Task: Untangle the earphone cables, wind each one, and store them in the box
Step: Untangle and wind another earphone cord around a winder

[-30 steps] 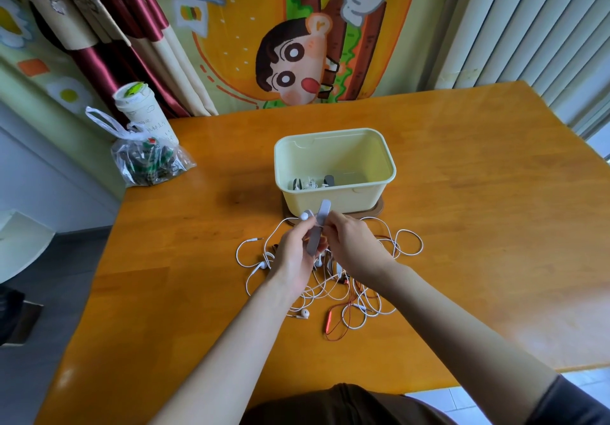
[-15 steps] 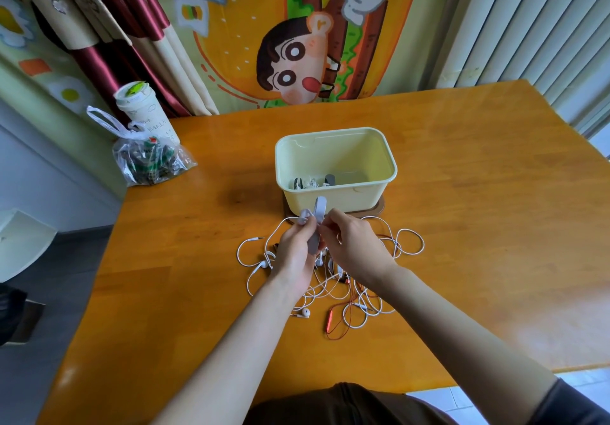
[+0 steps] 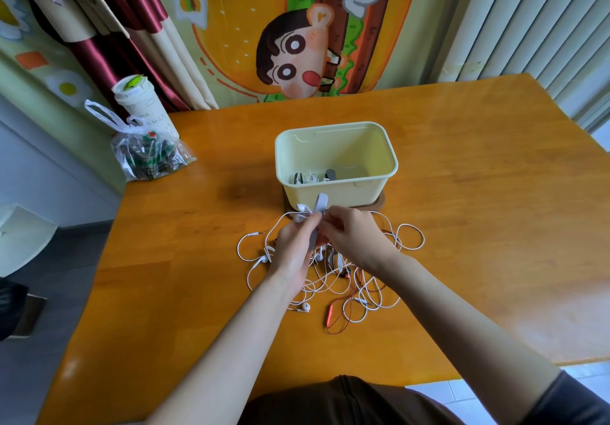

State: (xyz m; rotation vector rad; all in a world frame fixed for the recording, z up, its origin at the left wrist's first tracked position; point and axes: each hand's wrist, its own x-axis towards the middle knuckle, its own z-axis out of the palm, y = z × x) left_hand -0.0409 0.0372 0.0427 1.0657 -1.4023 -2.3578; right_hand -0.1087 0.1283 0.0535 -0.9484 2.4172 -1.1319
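Left hand (image 3: 292, 249) gripping strap (image 3: 321, 201), right hand (image 3: 356, 236) pinching

Box (image 3: 333, 193) sits mid-desk (image 3: 478, 210) with a few earphones (image 3: 310, 178) in it. The cable tangle (image 3: 363, 289) lies right in front of it. Left hand (image 3: 293, 246) and right hand (image 3: 356, 236) are side by side over the pile, strap (image 3: 321, 203) between them. Bag (image 3: 148, 157) and cup (image 3: 142, 107) are at the far-left corner, cup behind.

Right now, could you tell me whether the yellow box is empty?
Not empty: the box holds a small bundle of earphones against its near wall.
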